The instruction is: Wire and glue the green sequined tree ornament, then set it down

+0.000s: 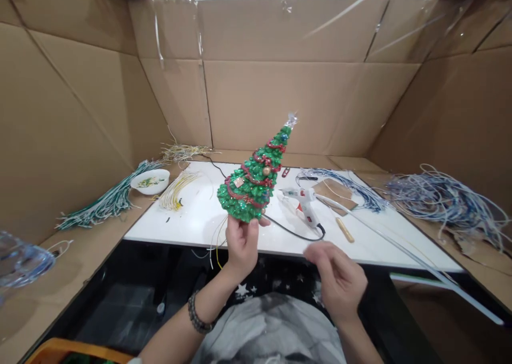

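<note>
A small green Christmas tree figure point(252, 185) with red garlands, gold and blue baubles and a clear star on top leans to the right in the air above the white board. My left hand point(242, 244) is closed round its base, thumb in front. Thin yellow and white wires point(218, 246) hang beside that hand. Apart from the tree, low at the board's front edge, my right hand point(338, 278) is closed with thumb and fingertips together. Whatever it may hold is hidden. Nearest to it lies a white glue gun point(306, 201) with a black cord.
White board point(188, 230) lies inside cardboard walls point(280, 97). Wire bundles stand left point(112, 196) and right point(444, 204). A white bowl point(150, 182), a yellowish stick point(344, 230), a long translucent tube point(404, 249), a clear plastic item point(24, 262) and an orange rim point(76, 348) surround me.
</note>
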Demonstrator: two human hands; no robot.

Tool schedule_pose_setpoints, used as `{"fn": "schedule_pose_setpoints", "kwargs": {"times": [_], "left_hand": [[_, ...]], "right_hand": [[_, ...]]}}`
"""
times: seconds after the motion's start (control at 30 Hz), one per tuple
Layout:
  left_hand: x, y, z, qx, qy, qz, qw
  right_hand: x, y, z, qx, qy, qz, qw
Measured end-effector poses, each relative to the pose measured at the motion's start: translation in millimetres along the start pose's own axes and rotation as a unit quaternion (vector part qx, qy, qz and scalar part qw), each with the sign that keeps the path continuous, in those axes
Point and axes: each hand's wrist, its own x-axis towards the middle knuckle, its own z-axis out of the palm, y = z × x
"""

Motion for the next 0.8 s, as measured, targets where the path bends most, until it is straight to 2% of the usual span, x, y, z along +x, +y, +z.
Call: {"fn": "schedule_pose_setpoints", "kwargs": {"times": [0.07,0.17,0.2,0.27,0.33,0.4,0.47,0.6,0.7,0.73,0.8], "left_hand": [[-2,-3,-4.4,0.013,-0.019,0.017,1.000],[-3,-10,-13.5,0.060,-0.056,0.044,0.996],[-2,-12,-16.1,0.077,-0.072,0.051,0.993],[2,-12,-19.7,0.095,-0.099,0.048,0.989],[9,-5,-20.9,0.087,-0.114,0.020,0.989],[19,8,-21.4,0.055,-0.120,-0.014,0.991],[29,23,-23.5,-0.008,-0.132,-0.051,0.990],[46,60,-35.2,-0.099,-0.092,-0.143,0.981],[52,86,-43.1,-0.166,-0.043,-0.237,0.956],[53,93,-44.0,-0.187,-0.023,-0.276,0.942],[54,104,-42.7,-0.234,0.059,-0.313,0.919]], "right_hand": [[18,-29,27,0.108,-0.023,0.040,0.993],[57,-58,64,0.287,-0.094,0.080,0.950],[69,-65,75,0.327,-0.096,0.097,0.935],[88,-75,93,0.374,-0.074,0.130,0.915],[100,-83,107,0.395,-0.015,0.140,0.908],[107,-89,116,0.400,0.027,0.148,0.904],[115,-94,119,0.408,0.042,0.156,0.898],[134,-100,113,0.418,0.020,0.137,0.898],[147,-98,109,0.404,-0.003,0.097,0.910],[149,-96,109,0.401,-0.009,0.089,0.912],[151,-94,111,0.398,-0.022,0.090,0.913]]}}
